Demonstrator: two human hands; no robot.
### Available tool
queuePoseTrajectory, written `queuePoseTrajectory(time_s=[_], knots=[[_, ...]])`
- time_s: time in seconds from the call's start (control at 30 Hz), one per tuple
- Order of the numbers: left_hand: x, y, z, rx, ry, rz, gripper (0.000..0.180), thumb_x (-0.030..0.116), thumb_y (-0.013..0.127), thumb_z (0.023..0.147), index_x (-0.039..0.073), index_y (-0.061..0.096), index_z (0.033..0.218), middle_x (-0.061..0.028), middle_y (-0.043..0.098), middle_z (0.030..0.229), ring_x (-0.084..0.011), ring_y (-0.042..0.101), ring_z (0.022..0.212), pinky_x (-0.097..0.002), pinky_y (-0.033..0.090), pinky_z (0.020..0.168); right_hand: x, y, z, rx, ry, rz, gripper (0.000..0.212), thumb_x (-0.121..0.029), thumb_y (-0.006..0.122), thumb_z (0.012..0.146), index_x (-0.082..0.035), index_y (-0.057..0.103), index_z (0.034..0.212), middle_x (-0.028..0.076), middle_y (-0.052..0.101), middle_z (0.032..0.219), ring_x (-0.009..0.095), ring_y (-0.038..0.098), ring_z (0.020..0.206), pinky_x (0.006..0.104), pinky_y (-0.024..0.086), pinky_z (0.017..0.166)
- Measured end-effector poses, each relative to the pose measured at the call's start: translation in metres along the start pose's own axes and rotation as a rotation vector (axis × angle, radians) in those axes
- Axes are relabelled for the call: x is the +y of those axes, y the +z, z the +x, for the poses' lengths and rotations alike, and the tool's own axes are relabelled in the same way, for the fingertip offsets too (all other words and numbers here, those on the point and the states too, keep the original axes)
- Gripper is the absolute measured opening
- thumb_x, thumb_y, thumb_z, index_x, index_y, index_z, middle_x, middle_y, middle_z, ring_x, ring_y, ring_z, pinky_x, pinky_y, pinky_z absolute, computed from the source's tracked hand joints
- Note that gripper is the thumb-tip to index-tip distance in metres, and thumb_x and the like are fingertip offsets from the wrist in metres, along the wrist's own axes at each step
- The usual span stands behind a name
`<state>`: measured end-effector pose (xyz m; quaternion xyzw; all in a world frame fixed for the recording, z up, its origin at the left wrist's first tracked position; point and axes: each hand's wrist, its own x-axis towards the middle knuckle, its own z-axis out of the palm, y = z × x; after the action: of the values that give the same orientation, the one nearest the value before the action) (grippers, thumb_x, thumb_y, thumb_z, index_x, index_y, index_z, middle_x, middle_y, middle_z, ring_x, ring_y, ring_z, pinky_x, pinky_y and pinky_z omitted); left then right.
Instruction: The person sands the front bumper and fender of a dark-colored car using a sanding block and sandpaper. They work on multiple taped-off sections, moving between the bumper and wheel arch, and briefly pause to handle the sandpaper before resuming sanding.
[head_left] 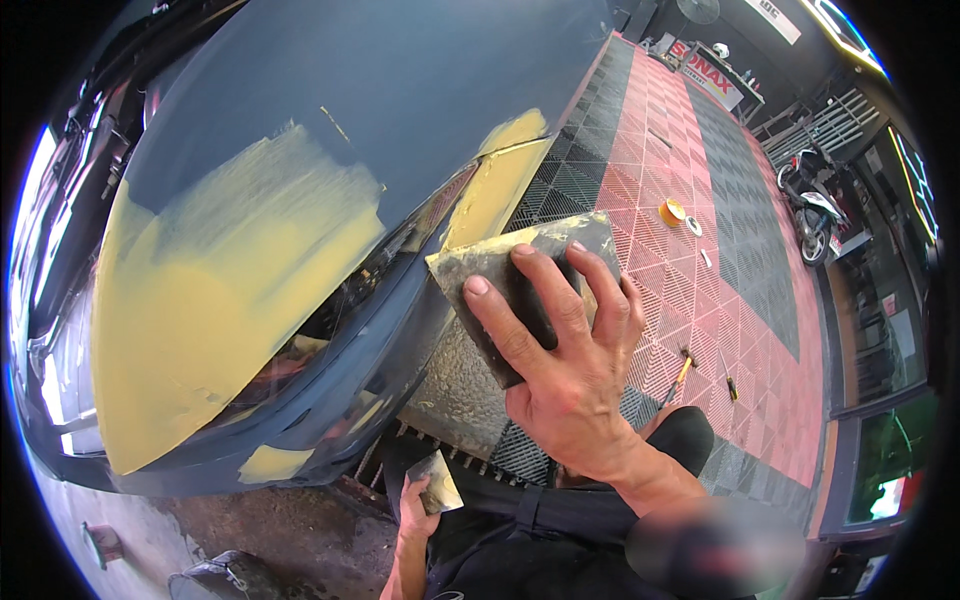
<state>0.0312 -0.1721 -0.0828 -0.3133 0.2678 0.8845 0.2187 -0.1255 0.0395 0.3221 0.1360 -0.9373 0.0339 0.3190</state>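
Observation:
My right hand (570, 370) is raised in front of the car, fingers spread across a dark flat putty spreader (592, 234) and closed on it. Yellow filler is smeared along the spreader's far edge. Lower down, my left hand (414, 515) grips a small metal putty scraper (439, 486) with yellow filler on its face. To the left, a car body panel (400, 70) in matt grey-blue carries a broad patch of yellow filler (190, 310). More filler (500, 190) covers a strip beside the spreader, and a smaller spot (275, 463) sits on the bumper (350, 410).
Red and grey floor tiles (660, 270) run along the right. On them lie a yellow roll (672, 211), a hammer (686, 365) and a screwdriver (732, 388). A motorcycle (815, 210) stands at the far right. A dark bucket (225, 575) is at lower left.

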Motion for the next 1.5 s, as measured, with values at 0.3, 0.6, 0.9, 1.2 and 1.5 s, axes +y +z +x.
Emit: queuePoseTrajectory(time_s=[0.3, 0.6, 0.9, 1.2, 1.5], knots=[[-0.001, -0.002, 0.002, -0.01, 0.007, 0.025, 0.035, 0.004, 0.061, 0.101, 0.01, 0.069, 0.134, -0.0058, 0.077, 0.123, -0.0264, 0.074, 0.115, -0.0465, 0.06, 0.104, 0.013, -0.044, 0.034, -0.01, 0.057, -0.176, 0.083, 0.003, 0.071, 0.07, -0.027, 0.076, 0.148, 0.006, 0.06, 0.156, 0.042, 0.05, 0.146, 0.0586, 0.036, 0.12], [-0.003, -0.004, 0.005, -0.01, 0.004, 0.032, 0.034, 0.003, 0.061, 0.101, 0.01, 0.07, 0.133, -0.0059, 0.077, 0.122, -0.026, 0.074, 0.114, -0.0459, 0.06, 0.104, 0.012, -0.047, 0.053, 0.004, 0.047, -0.273, 0.078, 0.003, 0.074, 0.074, -0.029, 0.077, 0.145, 0.005, 0.062, 0.153, 0.038, 0.05, 0.147, 0.062, 0.035, 0.119], [-0.002, -0.004, 0.005, -0.031, 0.01, 0.011, 0.037, 0.003, 0.061, 0.101, 0.011, 0.068, 0.137, -0.006, 0.077, 0.124, -0.0266, 0.074, 0.117, -0.0463, 0.06, 0.105, 0.006, -0.052, 0.06, -0.032, 0.007, -0.314, 0.079, 0.002, 0.076, 0.073, -0.029, 0.077, 0.145, 0.005, 0.061, 0.153, 0.037, 0.049, 0.148, 0.0666, 0.033, 0.117], [-0.003, -0.003, 0.004, -0.013, -0.002, 0.021, 0.032, 0.004, 0.06, 0.102, 0.012, 0.068, 0.132, -0.0047, 0.077, 0.121, -0.0261, 0.075, 0.113, -0.0454, 0.061, 0.102, -0.006, -0.056, 0.052, -0.12, -0.027, -0.292, 0.077, -0.002, 0.08, 0.073, -0.03, 0.077, 0.145, 0.005, 0.061, 0.152, 0.038, 0.05, 0.147, 0.0683, 0.033, 0.116], [-0.003, -0.003, 0.004, 0.004, 0.007, 0.022, 0.035, 0.004, 0.061, 0.102, 0.012, 0.068, 0.134, -0.0049, 0.076, 0.122, -0.0258, 0.074, 0.114, -0.0457, 0.06, 0.103, 0.009, -0.058, 0.053, -0.023, 0.023, -0.241, 0.078, 0.003, 0.075, 0.071, -0.028, 0.078, 0.143, 0.004, 0.063, 0.15, 0.039, 0.052, 0.145, 0.0615, 0.037, 0.116]])
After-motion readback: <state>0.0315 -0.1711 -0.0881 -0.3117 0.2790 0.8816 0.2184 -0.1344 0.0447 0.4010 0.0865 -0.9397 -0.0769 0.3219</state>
